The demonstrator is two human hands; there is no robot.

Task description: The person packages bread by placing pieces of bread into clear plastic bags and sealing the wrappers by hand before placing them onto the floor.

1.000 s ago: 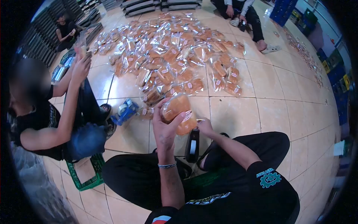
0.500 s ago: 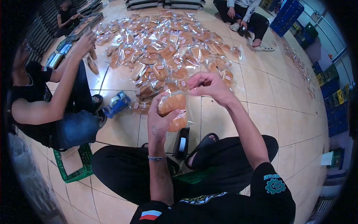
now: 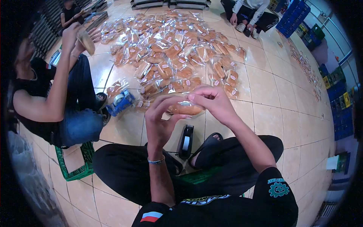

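Both my hands hold a bread roll in a clear plastic bag [image 3: 186, 109], in front of me above the floor. My left hand [image 3: 159, 117] curls around the bag's left end, thumb below and fingers along the top. At the upper right edge of the bag, my right hand [image 3: 213, 101] pinches the plastic between thumb and fingers. The roll now lies sideways, its long side facing me. Below it, a black tape dispenser [image 3: 185, 142] stands on the floor between my feet. Just beyond my hands begins a large pile of bagged bread [image 3: 170, 56].
To the left a co-worker [image 3: 45, 98] holds a bread roll [image 3: 86, 41]. A blue tape dispenser [image 3: 121, 102] and a green crate [image 3: 89, 157] are near that person. Other people sit at the back left and back right. Blue crates [image 3: 293, 17] stack along the right wall.
The bagged roll has turned from upright to sideways, and my left hand's fingers now arch over it. The co-worker on the left has raised their hands with a roll. A bagged piece now lies by the blue dispenser.
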